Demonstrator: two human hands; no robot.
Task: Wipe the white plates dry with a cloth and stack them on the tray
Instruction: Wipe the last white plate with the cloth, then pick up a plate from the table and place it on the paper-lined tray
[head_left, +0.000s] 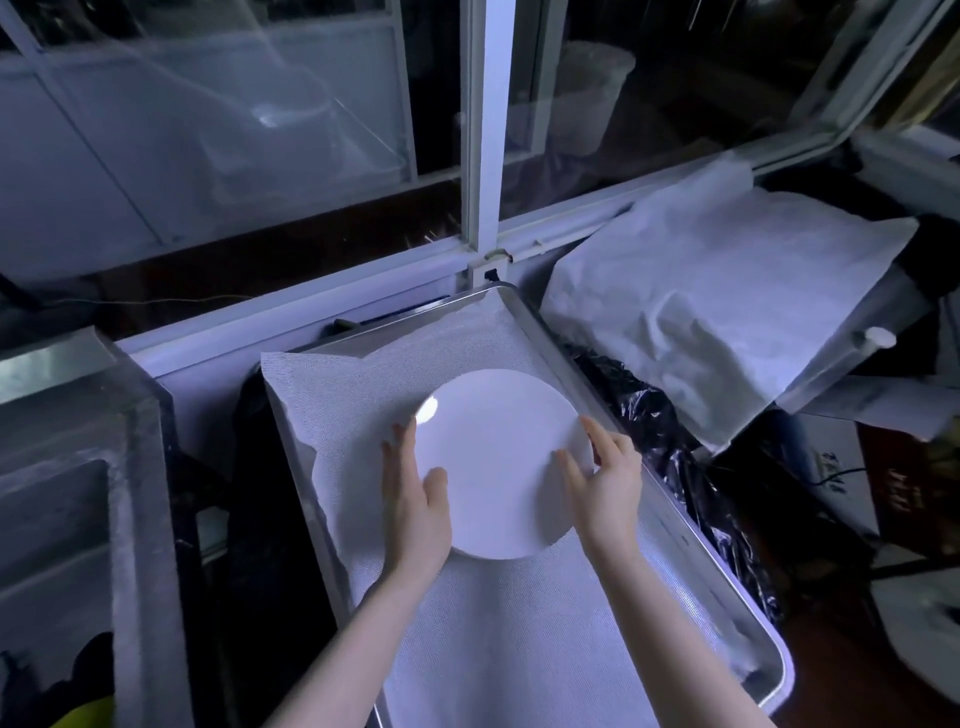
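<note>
The left hand (415, 493) lies flat with straight fingers along the left edge of the white plate (498, 462), thumb on top. The right hand (605, 478) pinches the right edge, with its thumb on top and its fingers curled round the rim. The plate is over the middle of the metal tray (670, 499), on its mesh liner (519, 623). I cannot tell if it is fully down. The plate looks hard, smooth and slippery, and it could break. Holding both edges seems safest. A white cloth (727, 291) lies to the right.
</note>
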